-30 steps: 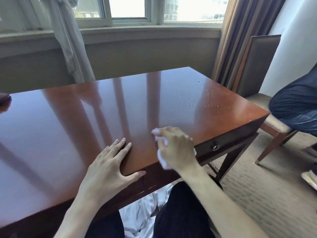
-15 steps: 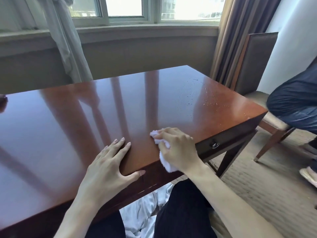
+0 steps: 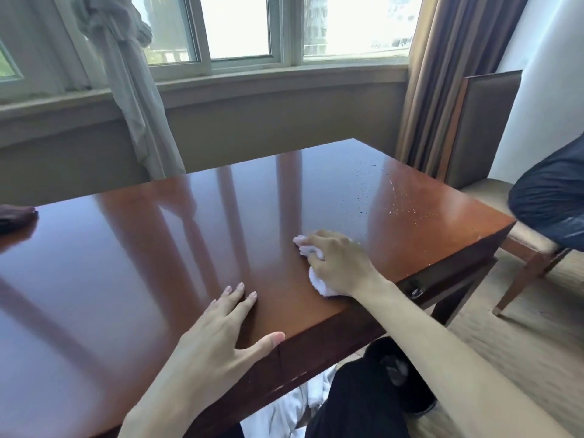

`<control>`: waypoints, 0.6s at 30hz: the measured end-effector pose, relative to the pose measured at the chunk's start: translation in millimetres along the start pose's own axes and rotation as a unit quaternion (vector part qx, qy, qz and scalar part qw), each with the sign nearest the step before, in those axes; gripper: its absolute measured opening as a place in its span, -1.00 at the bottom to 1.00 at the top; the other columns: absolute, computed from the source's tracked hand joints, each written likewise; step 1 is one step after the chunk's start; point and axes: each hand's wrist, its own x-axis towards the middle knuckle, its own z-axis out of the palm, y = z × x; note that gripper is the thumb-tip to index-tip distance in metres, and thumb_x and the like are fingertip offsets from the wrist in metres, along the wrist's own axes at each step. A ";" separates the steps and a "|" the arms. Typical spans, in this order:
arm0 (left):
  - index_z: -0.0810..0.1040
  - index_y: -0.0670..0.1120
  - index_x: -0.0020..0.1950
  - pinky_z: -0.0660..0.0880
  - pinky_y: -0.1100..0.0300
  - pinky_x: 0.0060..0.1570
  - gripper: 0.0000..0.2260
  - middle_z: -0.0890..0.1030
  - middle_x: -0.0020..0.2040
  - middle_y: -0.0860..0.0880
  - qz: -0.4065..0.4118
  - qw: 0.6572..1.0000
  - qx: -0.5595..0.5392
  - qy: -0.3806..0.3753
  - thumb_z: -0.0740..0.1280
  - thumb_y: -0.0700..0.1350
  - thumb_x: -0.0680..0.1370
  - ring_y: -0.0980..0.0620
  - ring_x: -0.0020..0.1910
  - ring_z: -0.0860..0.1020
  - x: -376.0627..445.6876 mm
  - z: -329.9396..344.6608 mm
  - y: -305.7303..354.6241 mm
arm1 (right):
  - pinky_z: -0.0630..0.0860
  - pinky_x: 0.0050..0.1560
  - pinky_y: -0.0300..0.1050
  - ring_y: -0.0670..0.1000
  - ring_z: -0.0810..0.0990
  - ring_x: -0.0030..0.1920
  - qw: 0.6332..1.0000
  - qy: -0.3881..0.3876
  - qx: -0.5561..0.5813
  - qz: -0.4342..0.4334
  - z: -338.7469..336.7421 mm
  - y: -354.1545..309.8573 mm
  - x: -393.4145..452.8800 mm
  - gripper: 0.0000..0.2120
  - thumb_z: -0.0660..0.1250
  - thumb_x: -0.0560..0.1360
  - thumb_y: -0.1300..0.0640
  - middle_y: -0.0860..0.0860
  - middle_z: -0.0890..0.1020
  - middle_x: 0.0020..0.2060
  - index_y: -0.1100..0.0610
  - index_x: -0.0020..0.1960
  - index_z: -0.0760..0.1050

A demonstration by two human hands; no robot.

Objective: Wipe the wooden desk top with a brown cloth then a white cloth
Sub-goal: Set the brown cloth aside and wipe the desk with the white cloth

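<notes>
- Our right hand (image 3: pixel 339 263) is curled over a bunched white cloth (image 3: pixel 320 284) and presses it onto the glossy red-brown wooden bench (image 3: pixel 158 248), a little in from the near edge; the cloth shows only at the fingertips and under the heel of the palm.
- Our left hand (image 3: pixel 218 343) lies flat with fingers spread on the bench top and the thumb at the near edge, holding nothing; we judge it is bracing us.
- A dark brown cloth (image 3: pixel 15 216) rests at the far left of the bench, well apart from both hands, so we take it the white-cloth pass is the step in hand.
- To do it well, we would keep the palm flat and the pressure even, and work in overlapping strokes toward the scattered droplets and pale specks (image 3: pixel 392 197) near the far right corner, which look unwiped.
- A looser, wider cloth would cover more with each stroke.
- Edges: the right edge and corner lie near those specks, so we should slow there to keep the cloth from sliding off.
- Room: the bench top between the hands and the far edge is open; a brown upholstered wooden chair (image 3: pixel 483 128) and another person's dark-clad leg (image 3: pixel 550 200) sit just beyond the right side.
</notes>
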 end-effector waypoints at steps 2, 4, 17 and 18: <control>0.12 0.20 0.62 0.02 0.20 0.55 -0.28 0.02 0.62 0.25 -0.001 1.000 0.007 -0.013 0.09 0.46 0.52 0.29 0.57 -0.10 17.9 -14.9 9.7 | 0.51 0.15 -0.02 0.02 0.56 0.28 0.996 0.038 -0.050 0.060 3.6 1.7 19.9 -0.63 0.22 0.56 0.10 -0.15 0.59 0.27 -0.11 0.32 0.57; 0.22 0.18 0.59 0.19 0.13 0.51 -0.40 0.15 0.61 0.21 0.015 0.999 0.038 0.012 0.14 0.34 0.59 0.17 0.59 0.12 48.0 -24.6 14.7 | 0.52 0.19 0.00 -0.01 0.52 0.33 0.999 0.012 -0.041 -0.004 12.2 -14.6 22.7 -0.61 0.24 0.55 0.10 -0.16 0.59 0.29 -0.12 0.34 0.56; 0.13 0.27 0.61 -0.14 0.01 0.59 -0.35 0.09 0.65 -0.01 0.000 0.998 0.053 0.045 -0.13 0.40 0.53 0.00 0.63 -0.05 203.6 13.9 -37.1 | 0.52 0.14 0.02 0.08 0.58 0.24 0.999 0.020 -0.046 0.021 29.3 33.2 158.8 -0.63 0.21 0.57 0.09 -0.12 0.62 0.24 -0.14 0.30 0.60; 0.14 0.28 0.60 -0.15 0.03 0.59 -0.36 0.09 0.65 0.02 -0.002 0.997 0.053 0.054 -0.12 0.40 0.53 0.02 0.63 -0.05 204.1 15.3 -38.1 | 0.51 0.13 0.01 0.10 0.58 0.23 0.998 0.027 -0.048 0.033 32.3 40.7 179.7 -0.63 0.21 0.56 0.10 -0.11 0.62 0.24 -0.13 0.29 0.61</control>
